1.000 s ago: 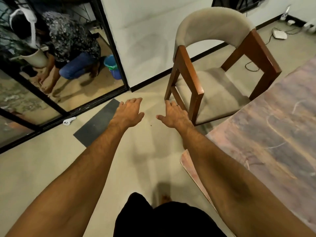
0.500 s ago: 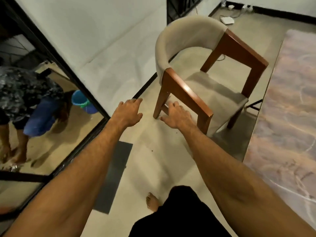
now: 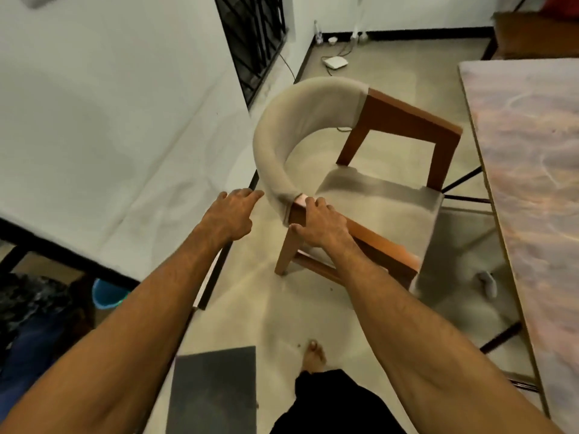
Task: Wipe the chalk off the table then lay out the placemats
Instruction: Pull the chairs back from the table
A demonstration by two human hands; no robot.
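The left hand (image 3: 230,214) is spread open, with its fingers straight out. The fingertips are just beside the soft curved back of the beige padded chair with brown wooden arms (image 3: 369,195). I cannot tell if they touch it. The right hand (image 3: 319,225) holds the near wooden arm of that chair. Its fingers bend over the top of the arm and its thumb is on the outer side.

The long pink and brown marbled tabletop (image 3: 529,189) runs down the right side, close to the chair. Thin white chalk lines (image 3: 545,180) curl across it, so the wiping is not done yet. No cloth is in either hand. No placemats are on the tabletop, and I cannot see any in the room.

So the job looks like it is right at the start. My guess is that the chair is in the way of the tabletop and needs to be moved first. After that, all of it is left to do: find a cloth, wipe off the chalk, then lay out the placemats.

A small pale thing (image 3: 487,283) lies on the floor by the chair, under the edge of the tabletop. It is too blurry to name.

On the floor there is also a dark grey mat (image 3: 213,389) near a bare foot (image 3: 315,355).
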